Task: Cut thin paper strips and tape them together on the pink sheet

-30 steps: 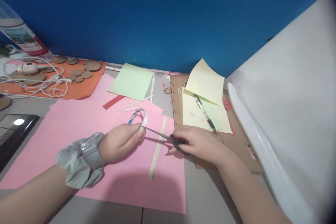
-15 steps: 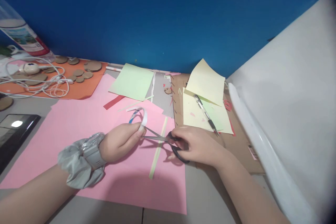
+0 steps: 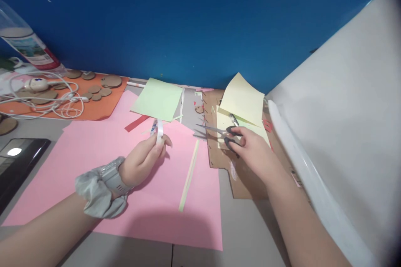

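Scissors (image 3: 219, 130): slim metal blades and black looped handles, tips pointing left, just past the edge of the cardboard (image 3: 250, 183).
Right hand (image 3: 252, 146): my thumb and fingers grasp the scissors by the handles.
Left hand (image 3: 147, 156): my thumb and fingers pinch a thin white curled strip (image 3: 160, 132), bent upward above the pink paper (image 3: 94, 154), with blue marks on its inner side.
Left wrist: a grey watch (image 3: 113, 178) beside a hair tie (image 3: 102, 196) of soft, crumpled grey cloth.
Pink paper: smooth and flat, with a straight pale strip (image 3: 189, 177) lying aslant near its right side.
Green paper (image 3: 158, 98): square, slightly curved, lying over one end of a red strip (image 3: 136, 123).
Orange paper (image 3: 111, 106): round brown discs (image 3: 111, 81) on it, beside a tangled white cable (image 3: 67, 108).
Pen (image 3: 233, 119): only a short length shows; the rest is behind my right hand and the scissors.
Blades: a dark line runs below the upper one; I can't tell whether it is metal or shadow.
Phone (image 3: 21, 162): black, glossy, cut off at the left.
Bottle (image 3: 31, 46): clear plastic, labelled, too blurred to read.
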`<state>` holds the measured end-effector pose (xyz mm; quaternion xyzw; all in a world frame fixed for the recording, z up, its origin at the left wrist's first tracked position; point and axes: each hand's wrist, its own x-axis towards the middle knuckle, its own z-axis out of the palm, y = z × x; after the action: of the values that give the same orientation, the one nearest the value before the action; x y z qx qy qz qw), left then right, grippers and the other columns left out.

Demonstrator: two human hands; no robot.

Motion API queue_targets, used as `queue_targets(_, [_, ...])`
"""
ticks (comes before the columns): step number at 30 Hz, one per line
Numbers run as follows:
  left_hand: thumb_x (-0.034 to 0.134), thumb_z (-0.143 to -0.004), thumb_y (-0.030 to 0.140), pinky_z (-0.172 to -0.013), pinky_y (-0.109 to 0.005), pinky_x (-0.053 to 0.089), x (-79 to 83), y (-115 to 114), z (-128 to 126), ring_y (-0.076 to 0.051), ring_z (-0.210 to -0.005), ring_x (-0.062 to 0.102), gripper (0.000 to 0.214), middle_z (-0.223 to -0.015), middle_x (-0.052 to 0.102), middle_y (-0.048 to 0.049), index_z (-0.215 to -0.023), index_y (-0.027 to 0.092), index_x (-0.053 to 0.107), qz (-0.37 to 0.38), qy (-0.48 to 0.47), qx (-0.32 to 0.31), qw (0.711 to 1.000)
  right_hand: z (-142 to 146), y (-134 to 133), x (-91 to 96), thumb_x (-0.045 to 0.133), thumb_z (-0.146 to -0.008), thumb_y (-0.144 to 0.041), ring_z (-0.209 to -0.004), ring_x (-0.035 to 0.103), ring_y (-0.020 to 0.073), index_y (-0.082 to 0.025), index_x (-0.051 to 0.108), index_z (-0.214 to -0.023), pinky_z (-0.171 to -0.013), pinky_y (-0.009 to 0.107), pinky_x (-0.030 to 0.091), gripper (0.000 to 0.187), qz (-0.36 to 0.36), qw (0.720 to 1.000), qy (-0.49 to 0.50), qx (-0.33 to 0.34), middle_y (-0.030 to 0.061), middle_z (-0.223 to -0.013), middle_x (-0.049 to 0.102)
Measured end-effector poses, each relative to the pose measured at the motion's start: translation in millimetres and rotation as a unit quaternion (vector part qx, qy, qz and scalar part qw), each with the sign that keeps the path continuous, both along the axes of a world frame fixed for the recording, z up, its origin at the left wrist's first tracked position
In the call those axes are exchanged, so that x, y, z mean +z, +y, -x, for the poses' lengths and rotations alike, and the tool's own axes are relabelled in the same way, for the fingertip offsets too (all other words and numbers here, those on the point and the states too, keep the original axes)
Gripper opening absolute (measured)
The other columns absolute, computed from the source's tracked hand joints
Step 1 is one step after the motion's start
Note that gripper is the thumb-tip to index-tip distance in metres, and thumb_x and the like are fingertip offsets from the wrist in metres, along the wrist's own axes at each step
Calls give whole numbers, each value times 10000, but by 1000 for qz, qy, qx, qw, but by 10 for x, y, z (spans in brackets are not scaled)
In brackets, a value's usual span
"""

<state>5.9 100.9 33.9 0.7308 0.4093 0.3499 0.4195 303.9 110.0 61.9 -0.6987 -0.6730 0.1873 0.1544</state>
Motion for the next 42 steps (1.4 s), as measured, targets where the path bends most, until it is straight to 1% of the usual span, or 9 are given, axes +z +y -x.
queue_targets(4, [212, -987, 337, -651, -273, 423, -4, -5, -7, -121, -614, 471, 306, -629, 411, 42, -937, 180, 470, 12, -3, -19, 1000, -156, 54, -13, 524, -797, -319, -984, 589, 272, -181, 588, -1103, -750, 346, 439, 342, -7, 995, -97, -23, 102, -1170, 597])
queue_targets(9, [199, -986, 356, -664, -288, 445, 11, -8, -1, -142, -657, 534, 348, -636, 460, 24, -927, 175, 491, 13, 16, -45, 999, -277, 114, -22, 546, -765, -318, -849, 626, 222, -151, 581, -1150, -688, 307, 472, 421, 62, 991, -122, 4, 122, -1192, 563])
queue_targets(14, [202, -989, 328, -704, -289, 434, 39, -15, -1, -146, -707, 565, 354, -723, 553, -9, -946, 173, 517, 3, 42, -76, 996, -229, 111, 214, 626, -741, -358, -814, 643, 242, -169, 611, -1103, -629, 318, 486, 408, 88, 982, -155, 57, 115, -1119, 614])
queue_targets(16, [203, -991, 318, -712, -283, 430, 44, -16, 0, -145, -727, 576, 353, -759, 577, -17, -940, 173, 520, -4, 50, -85, 995, -73, 43, 306, 544, -823, -312, -834, 641, 253, -181, 613, -1056, -653, 343, 482, 276, 50, 983, -166, 65, 103, -1044, 648])
queue_targets(18, [206, -991, 314, -719, -278, 428, 49, -15, 1, -145, -734, 582, 352, -774, 593, -19, -950, 172, 526, -13, 58, -97, 994, 161, -54, 326, 441, -898, -238, -874, 633, 233, -200, 578, -1072, -687, 345, 484, 225, -100, 975, -142, 137, 84, -1007, 662])
queue_targets(20, [218, -988, 312, -727, -273, 429, 53, -14, 2, -145, -735, 585, 344, -785, 608, -19, -959, 173, 531, -24, 70, -113, 991, 428, -144, 270, 433, -911, -189, -954, 604, 218, -213, 542, -1124, -756, 345, 485, 240, -207, 924, -120, 297, 82, -1058, 645])
queue_targets(24, [218, -983, 307, -723, -270, 426, 45, -15, -2, -147, -732, 567, 331, -813, 607, -26, -930, 176, 517, -54, 100, -131, 985, 852, -192, 118, 494, -880, -125, -843, 594, 203, -150, 526, -1141, -707, 338, 480, 265, -363, 841, -131, 379, 91, -970, 660])
queue_targets(29, [212, -975, 316, -623, -275, 385, 15, -22, -26, -149, -620, 499, 330, -715, 542, -16, -870, 179, 494, -99, 135, -118, 979, 1022, -114, 111, 435, -908, -92, -863, 598, 188, -114, 589, -1080, -716, 327, 471, 232, -379, 814, -171, 405, 93, -927, 675])
queue_targets(42, [187, -981, 322, -576, -274, 379, 9, -25, -27, -146, -560, 493, 347, -651, 520, 2, -842, 188, 476, -133, 177, -91, 971, 989, -126, 109, 519, -870, -94, -836, 606, 187, -127, 605, -1058, -730, 331, 481, 209, -426, 800, -156, 392, 84, -942, 702])
